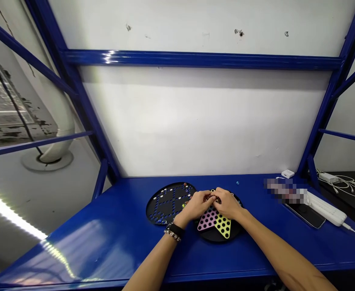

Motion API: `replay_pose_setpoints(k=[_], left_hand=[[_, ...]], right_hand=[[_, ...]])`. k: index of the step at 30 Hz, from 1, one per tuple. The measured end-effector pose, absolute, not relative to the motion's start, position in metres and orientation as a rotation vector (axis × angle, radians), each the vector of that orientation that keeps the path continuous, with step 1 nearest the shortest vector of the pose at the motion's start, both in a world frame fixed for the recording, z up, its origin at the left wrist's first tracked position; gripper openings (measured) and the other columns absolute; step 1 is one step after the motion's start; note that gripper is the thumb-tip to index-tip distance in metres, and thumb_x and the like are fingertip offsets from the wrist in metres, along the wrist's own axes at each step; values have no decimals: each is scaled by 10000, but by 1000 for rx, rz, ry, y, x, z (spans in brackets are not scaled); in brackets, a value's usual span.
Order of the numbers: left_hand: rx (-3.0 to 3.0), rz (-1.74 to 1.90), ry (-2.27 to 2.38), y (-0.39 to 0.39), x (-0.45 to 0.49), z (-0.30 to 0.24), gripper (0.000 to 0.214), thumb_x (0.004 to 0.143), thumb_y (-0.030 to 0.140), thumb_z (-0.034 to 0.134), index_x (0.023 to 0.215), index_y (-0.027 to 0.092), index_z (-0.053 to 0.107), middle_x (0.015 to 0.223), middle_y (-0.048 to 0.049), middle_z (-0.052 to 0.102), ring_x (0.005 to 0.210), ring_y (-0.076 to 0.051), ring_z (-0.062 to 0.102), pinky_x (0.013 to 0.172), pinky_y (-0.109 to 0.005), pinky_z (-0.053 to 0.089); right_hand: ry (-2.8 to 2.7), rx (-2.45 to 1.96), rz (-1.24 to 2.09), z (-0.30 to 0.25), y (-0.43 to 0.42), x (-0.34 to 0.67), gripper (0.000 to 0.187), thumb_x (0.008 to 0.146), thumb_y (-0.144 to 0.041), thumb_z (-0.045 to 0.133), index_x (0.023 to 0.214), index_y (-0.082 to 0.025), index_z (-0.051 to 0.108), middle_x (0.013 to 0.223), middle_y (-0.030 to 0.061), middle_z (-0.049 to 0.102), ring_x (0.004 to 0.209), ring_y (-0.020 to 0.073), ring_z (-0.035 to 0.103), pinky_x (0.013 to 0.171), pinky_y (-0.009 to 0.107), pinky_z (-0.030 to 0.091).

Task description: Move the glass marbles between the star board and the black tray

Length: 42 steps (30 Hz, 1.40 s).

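Left hand point(195, 205) and right hand point(227, 203): curled, fingertips together above a black Chinese checkers board point(215, 238) with pink and yellow triangles, any held item hidden; second black perforated board point(165, 203) just left, both on blue steel worktop point(83, 250)

2 bare forearms reach in from the bottom of the view and angle toward each other, the left forearm point(153, 262) and the right forearm point(282, 254). The left hand point(195, 205) and right hand point(227, 203) sit close together, backs upward, their fingers point(209, 197) curled and meeting at the tips. The left wrist point(174, 231) wears a black band point(175, 229) and a beaded bracelet point(172, 235).
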<state>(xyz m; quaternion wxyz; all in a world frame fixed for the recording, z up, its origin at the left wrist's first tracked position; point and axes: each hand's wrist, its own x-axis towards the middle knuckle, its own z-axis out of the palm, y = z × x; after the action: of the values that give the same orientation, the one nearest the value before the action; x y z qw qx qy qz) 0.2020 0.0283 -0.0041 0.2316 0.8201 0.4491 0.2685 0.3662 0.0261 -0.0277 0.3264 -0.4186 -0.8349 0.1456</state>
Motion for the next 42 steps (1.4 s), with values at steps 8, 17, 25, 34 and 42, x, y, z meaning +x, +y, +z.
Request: replay_pose_setpoints(k=[8,17,25,34,42], left_hand=[[2077,990,1544,47,159,11,464,858,492,475,1003,146,747,679,-32,694,629,-189,600,612,-277,438],[1811,1184,1694,51,103,8,519,793,570,525,973,136,746,774,-63,735,705,-223,640,621,-289,477],[1946,887,1993,51,93,6,415,844,464,463,1016,204,738,863,-55,741,785,-227,661,667,-285,465],[2024,634,2037,51,91,-4,318,823,413,491,979,264,724,994,-41,742,931,-244,672,721,-295,479],[1930,894,2011,54,91,0,391,852,486,442,983,222,699,1006,-68,740,913,-248,669,733,-299,481]], right_hand=[[-1903,-1650,191,-29,107,437,377,953,-296,416,1275,-213,595,1282,118,556,1177,256,505,993,398,378],[-2035,-1950,76,-72,143,466,405,956,-301,362,1259,-162,592,1305,144,525,1214,256,468,995,376,329],[-2050,-1947,81,-69,146,473,433,959,-330,344,1292,-170,571,1350,124,509,1236,248,454,1004,361,327],[-1972,-1858,55,-66,141,470,360,930,-313,426,1188,-160,624,1329,123,525,1219,256,482,998,364,362],[-2231,-1101,479,2,86,351,339,896,-427,558,1148,-229,668,1214,73,609,1090,226,573,915,347,465]])
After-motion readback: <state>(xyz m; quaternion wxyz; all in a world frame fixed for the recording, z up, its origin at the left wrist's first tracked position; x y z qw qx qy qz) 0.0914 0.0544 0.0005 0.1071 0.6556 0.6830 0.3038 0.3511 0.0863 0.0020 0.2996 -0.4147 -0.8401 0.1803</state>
